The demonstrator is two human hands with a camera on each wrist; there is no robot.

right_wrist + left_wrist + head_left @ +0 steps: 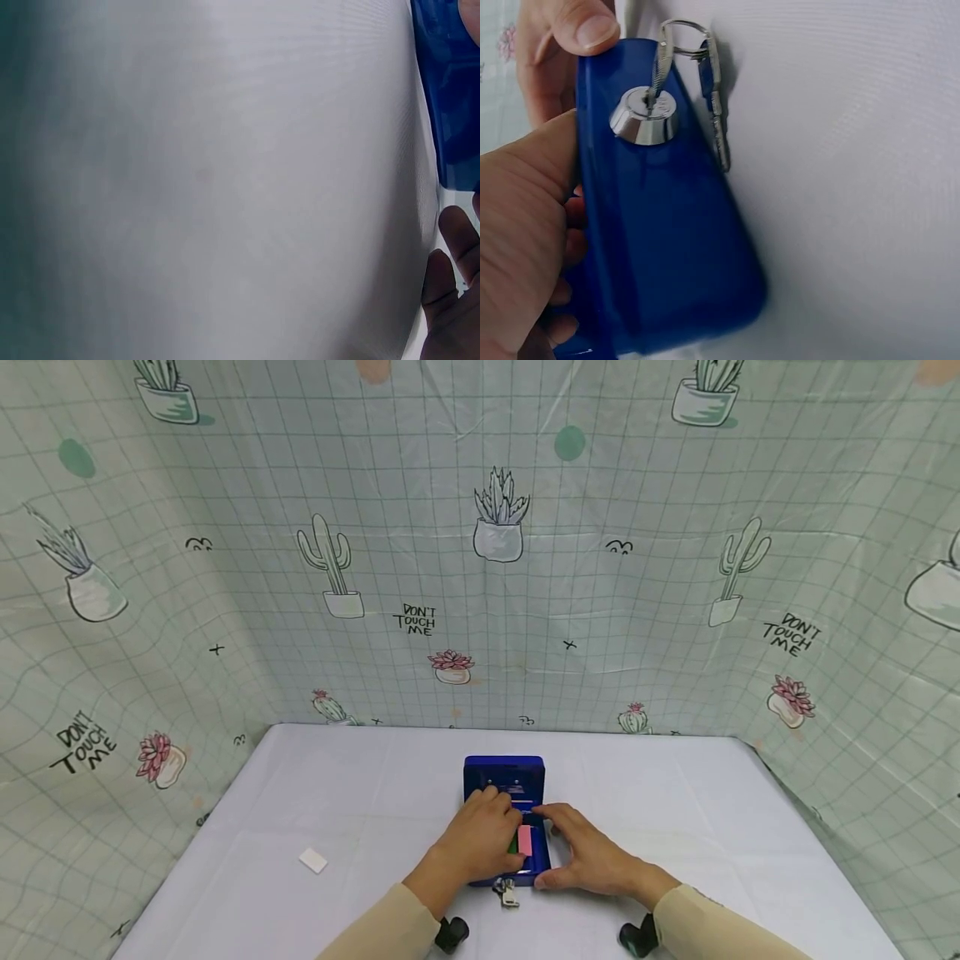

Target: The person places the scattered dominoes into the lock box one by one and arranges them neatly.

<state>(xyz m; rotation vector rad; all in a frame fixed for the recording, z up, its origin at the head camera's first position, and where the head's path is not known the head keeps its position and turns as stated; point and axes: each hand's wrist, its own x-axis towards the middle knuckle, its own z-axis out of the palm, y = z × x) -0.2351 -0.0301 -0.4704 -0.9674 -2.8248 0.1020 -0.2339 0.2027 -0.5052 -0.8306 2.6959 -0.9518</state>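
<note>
A blue cash box (480, 772) stands on the table with its lid raised toward the back. My left hand (482, 835) reaches over its left side, fingers bent down inside; what they touch is hidden. Beside that hand, a pink block (524, 841) and a sliver of something green (513, 843) show inside the box. My right hand (588, 852) holds the box's right side, thumb at the front corner and index finger farther back. In the left wrist view, a key sits in the silver lock (634, 127), and a second key (717, 112) hangs from the ring.
A small white rectangular piece (312, 861) lies on the white-covered table (360, 793), left of the box. Behind the table and along both sides hangs a cactus-printed curtain (562, 602). Dark wrist-worn devices (637, 937) show near both sleeves.
</note>
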